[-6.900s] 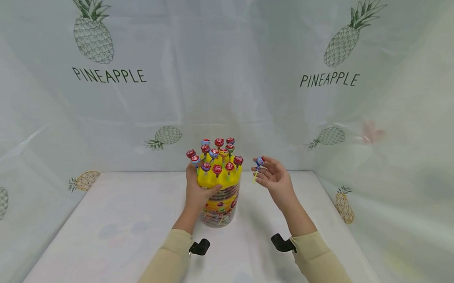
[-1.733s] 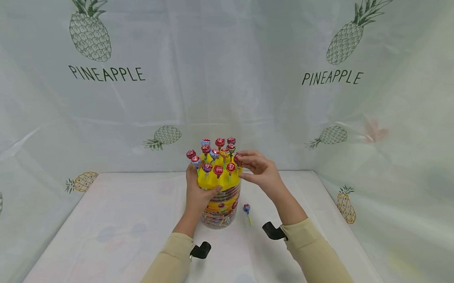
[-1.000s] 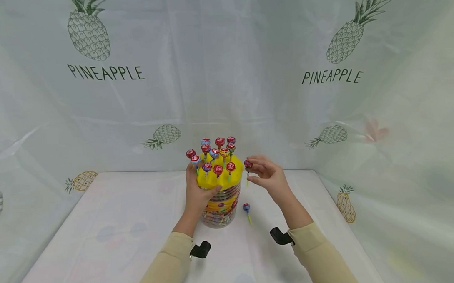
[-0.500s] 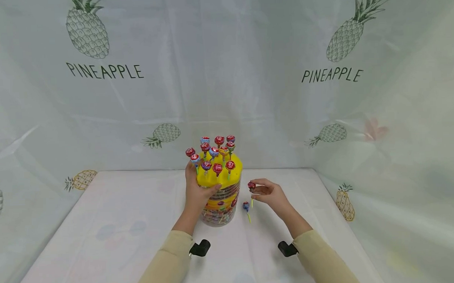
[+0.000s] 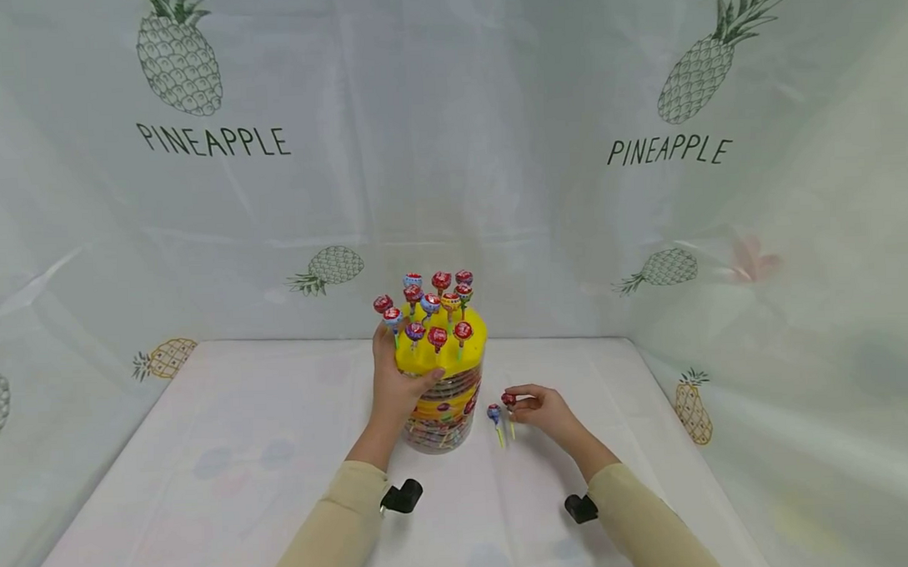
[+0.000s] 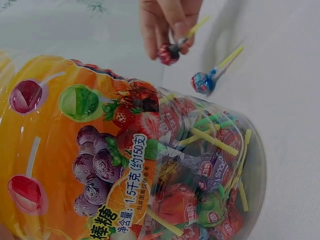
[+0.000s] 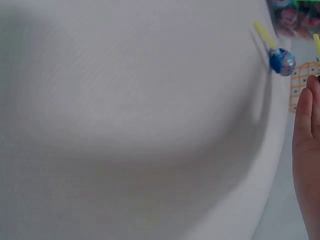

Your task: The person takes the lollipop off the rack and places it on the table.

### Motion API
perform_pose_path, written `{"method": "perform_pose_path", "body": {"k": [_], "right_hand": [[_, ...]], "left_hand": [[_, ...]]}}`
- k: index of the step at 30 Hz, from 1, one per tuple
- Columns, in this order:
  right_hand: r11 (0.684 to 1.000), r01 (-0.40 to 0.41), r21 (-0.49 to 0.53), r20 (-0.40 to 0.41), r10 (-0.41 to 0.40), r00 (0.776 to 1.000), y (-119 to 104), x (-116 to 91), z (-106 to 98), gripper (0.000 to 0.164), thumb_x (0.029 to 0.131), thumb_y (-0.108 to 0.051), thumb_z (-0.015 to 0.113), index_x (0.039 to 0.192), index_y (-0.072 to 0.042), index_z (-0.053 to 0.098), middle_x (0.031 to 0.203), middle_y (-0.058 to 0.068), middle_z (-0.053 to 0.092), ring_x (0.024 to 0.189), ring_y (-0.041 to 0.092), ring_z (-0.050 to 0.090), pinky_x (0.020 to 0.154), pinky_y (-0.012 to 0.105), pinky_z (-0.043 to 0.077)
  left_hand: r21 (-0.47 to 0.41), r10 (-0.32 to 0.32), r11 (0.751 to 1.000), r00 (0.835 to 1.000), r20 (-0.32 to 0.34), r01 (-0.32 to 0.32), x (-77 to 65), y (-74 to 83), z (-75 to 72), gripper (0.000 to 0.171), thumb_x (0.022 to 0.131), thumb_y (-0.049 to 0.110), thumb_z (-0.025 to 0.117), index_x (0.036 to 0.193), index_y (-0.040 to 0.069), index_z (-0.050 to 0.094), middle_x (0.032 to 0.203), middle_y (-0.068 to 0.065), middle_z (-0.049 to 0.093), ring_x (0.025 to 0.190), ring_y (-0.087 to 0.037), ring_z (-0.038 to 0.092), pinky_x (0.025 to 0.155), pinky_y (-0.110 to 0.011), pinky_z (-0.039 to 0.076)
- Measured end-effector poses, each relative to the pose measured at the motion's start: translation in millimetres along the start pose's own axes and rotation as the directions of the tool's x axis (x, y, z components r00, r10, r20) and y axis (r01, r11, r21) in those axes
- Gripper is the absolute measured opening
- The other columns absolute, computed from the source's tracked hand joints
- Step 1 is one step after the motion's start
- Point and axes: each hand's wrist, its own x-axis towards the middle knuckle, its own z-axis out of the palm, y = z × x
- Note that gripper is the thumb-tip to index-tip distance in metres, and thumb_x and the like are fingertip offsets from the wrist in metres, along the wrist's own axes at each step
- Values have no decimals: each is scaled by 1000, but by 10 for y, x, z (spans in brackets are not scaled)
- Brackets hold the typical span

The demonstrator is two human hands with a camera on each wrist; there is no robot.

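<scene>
A clear jar (image 5: pixel 438 434) of wrapped lollipops stands on the table, its yellow lid (image 5: pixel 464 358) stuck with several upright lollipops (image 5: pixel 437 338). My left hand (image 5: pixel 396 386) grips the lid's left side, thumb across the front. To the right of the jar, my right hand (image 5: pixel 546 410) pinches a red-wrapped lollipop (image 5: pixel 509 399) by its head, yellow stick pointing down, close over the table. Beside it a blue-wrapped lollipop (image 5: pixel 493 413) lies on the table. The left wrist view shows both the held lollipop (image 6: pixel 169 54) and the blue one (image 6: pixel 202 82).
The white-covered table (image 5: pixel 282 506) reaches back to a hanging curtain (image 5: pixel 449 150) printed with pineapples. Fruit pictures and lettering cover the jar's orange label (image 6: pixel 55 140), and more lollipops show through its clear wall.
The right hand laid the blue lollipop on the table, then drew a red one from the lid's right edge and lowered it beside the blue one. The left hand stays on the lid.
</scene>
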Motion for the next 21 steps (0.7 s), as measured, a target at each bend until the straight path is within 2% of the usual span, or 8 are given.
{"method": "perform_pose_path", "body": {"k": [8, 14, 21], "right_hand": [[993, -77, -86, -35, 75, 997, 201, 93, -28, 40, 81, 4, 75, 120, -2, 67, 89, 9, 69, 82, 17, 63, 76, 29, 55], [988, -72, -137, -30, 68, 997, 247, 119, -32, 42, 79, 6, 76, 119, -1, 67, 87, 8, 68, 79, 17, 62, 70, 27, 54], [963, -21, -268, 11, 24, 1000, 200, 145, -26, 40, 78, 3, 78, 116, -4, 69, 92, 4, 65, 80, 17, 59, 70, 28, 54]], "left_hand": [[-4, 1, 1000, 1000, 4, -1, -2, -7, -1, 96, 75, 61, 74, 150, 25, 25, 151, -3, 19, 129, -23, 39, 111, -45, 33], [-17, 7, 1000, 1000, 8, -7, -2, -3, 5, 95, 76, 59, 75, 150, 25, 25, 150, -4, 20, 129, -23, 40, 111, -44, 34], [-11, 0, 1000, 1000, 7, 0, -3, 6, 6, 94, 77, 58, 75, 150, 25, 26, 152, -3, 18, 130, -23, 40, 111, -45, 34]]}}
